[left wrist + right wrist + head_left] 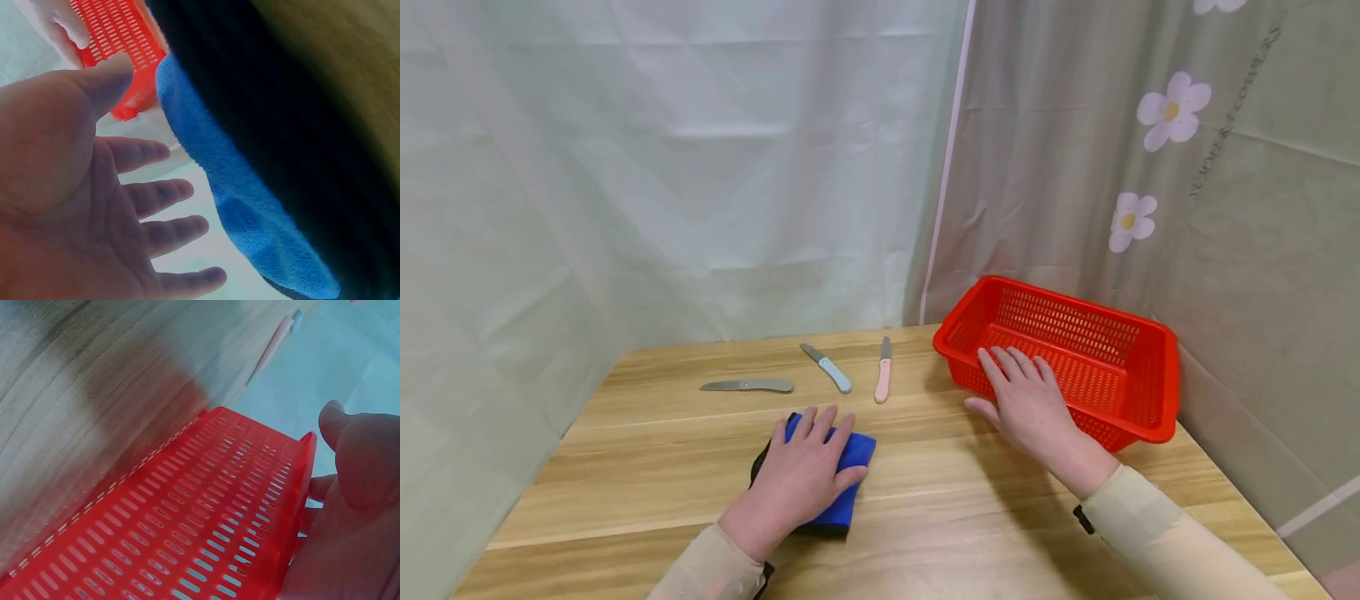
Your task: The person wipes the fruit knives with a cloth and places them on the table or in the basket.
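A folded blue cloth with black edging lies on the table, partly hidden under my left hand. The left fingers are spread and nearly straight; in the left wrist view a gap shows between the fingertips and the blue fabric. My right hand is at the near long side of a red perforated basket, its fingers extended over the rim. The right wrist view shows the palm beside the basket's outer wall, thumb held apart; whether the fingers touch the rim I cannot tell.
Behind the cloth lie three small knives: one with a grey handle, one light blue and one pink. Pale curtains hang behind the wooden table and along its sides.
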Demonstrator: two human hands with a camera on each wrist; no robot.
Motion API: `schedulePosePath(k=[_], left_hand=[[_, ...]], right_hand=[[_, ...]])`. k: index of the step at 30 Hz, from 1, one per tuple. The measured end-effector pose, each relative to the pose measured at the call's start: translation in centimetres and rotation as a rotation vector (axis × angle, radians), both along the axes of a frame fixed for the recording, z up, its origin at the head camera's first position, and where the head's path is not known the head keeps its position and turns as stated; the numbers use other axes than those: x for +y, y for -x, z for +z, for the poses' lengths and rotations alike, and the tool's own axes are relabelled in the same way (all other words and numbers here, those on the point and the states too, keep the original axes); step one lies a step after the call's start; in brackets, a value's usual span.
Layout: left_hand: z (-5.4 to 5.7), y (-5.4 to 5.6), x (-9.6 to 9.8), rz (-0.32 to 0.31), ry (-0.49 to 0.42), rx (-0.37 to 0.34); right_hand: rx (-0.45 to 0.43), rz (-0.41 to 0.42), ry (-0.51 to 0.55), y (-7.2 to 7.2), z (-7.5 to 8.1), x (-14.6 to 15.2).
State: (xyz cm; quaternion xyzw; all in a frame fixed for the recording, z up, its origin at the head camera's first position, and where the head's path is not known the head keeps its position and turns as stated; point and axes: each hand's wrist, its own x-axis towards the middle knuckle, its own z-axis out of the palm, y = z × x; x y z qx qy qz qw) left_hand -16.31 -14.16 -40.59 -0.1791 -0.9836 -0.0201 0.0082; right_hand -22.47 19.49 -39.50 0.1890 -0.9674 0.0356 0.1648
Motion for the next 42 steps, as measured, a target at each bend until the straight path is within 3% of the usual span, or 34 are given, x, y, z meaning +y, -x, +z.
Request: schedulePosePath(k=[14,27,42], left_hand=[[-0.8,0.2,0.1,-0.027,-0.017,-0.06],[-0.9,0.5,0.0,-0.022,0.006,-0.079],[-0.8,0.6,-0.3,-0.028,0.016,-0.051]], right_hand=[[0.003,0.004,0.043,0.8,-1.1,0.2],[0.117,0.067,0.053,1.1,-1.5,0.8],[0.135,0.148,0.105,2.2,-1.7,1.7]])
